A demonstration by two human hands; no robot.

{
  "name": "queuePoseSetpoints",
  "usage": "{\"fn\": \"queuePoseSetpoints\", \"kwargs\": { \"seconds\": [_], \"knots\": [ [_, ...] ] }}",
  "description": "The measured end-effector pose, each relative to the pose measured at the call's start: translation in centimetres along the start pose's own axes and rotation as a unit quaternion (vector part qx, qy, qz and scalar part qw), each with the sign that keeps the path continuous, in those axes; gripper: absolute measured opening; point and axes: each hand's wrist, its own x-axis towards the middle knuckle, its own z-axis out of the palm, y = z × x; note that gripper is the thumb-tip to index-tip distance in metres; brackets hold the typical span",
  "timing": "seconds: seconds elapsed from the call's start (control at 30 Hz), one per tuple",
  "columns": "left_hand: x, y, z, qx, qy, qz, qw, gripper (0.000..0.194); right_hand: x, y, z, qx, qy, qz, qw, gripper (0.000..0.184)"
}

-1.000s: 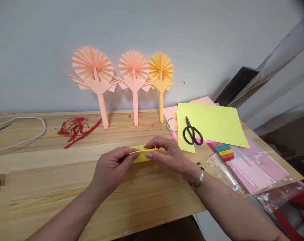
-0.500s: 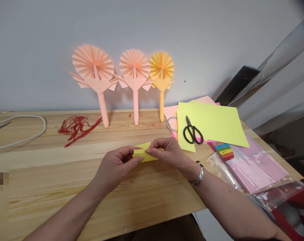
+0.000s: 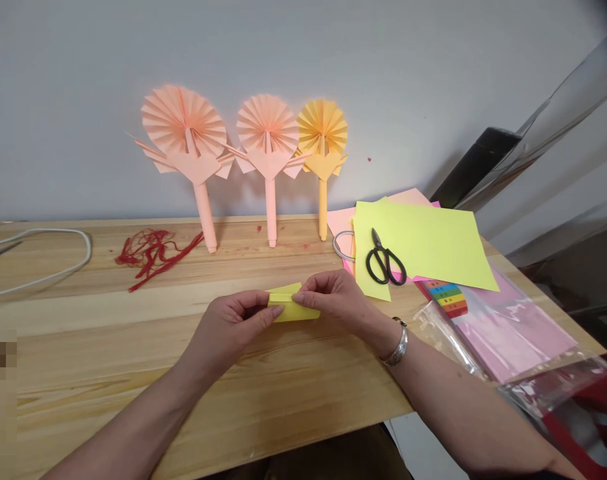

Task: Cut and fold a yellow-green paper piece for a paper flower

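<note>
A small piece of folded yellow paper (image 3: 296,313) is held between both hands above the wooden table (image 3: 133,373). My left hand (image 3: 236,323) pinches its left end, thumb in front and fingers behind. At the right part of the upper fold, my right hand (image 3: 336,300) pinches it between thumb and forefinger. A narrow folded strip shows along the paper's top edge. The fingertips behind the paper are hidden.
Two pink paper fans (image 3: 183,127) and an orange paper fan (image 3: 322,133) lean on the wall. Red threads (image 3: 156,257) lie left. Black scissors (image 3: 383,260) rest on yellow sheets (image 3: 428,240); plastic-wrapped pink paper (image 3: 518,333) lies at the right edge.
The near face of the folded yellow paper shows more and its top strip looks flatter. My left thumb has shifted slightly left and up. Both hands keep their pinch.
</note>
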Motion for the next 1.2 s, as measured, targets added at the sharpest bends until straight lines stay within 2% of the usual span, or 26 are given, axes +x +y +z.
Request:
{"fn": "queuePoseSetpoints", "kwargs": {
  "seconds": [0.13,0.5,0.73,0.93,1.2],
  "knots": [
    [0.0,-0.19,0.23,0.014,0.022,0.032,0.999,0.025,0.0,-0.01,0.02,-0.003,-0.003,0.001,1.0,0.028],
    [-0.04,-0.23,0.11,0.037,0.038,0.025,0.998,0.023,-0.06,0.02,0.0,0.004,-0.01,-0.008,1.0,0.027],
    [0.02,-0.68,-0.19,0.057,0.056,0.046,0.996,0.021,0.19,0.14,0.0,-0.002,-0.006,-0.042,0.999,0.023],
    [0.17,-0.94,-0.21,0.048,0.077,0.02,0.996,0.03,0.38,0.21,0.03,-0.036,0.012,-0.078,0.996,0.02],
    [-0.34,0.03,0.01,0.037,0.071,-0.001,0.997,0.019,0.44,0.44,0.07,-0.082,0.025,-0.108,0.99,0.019]
  ]
}}
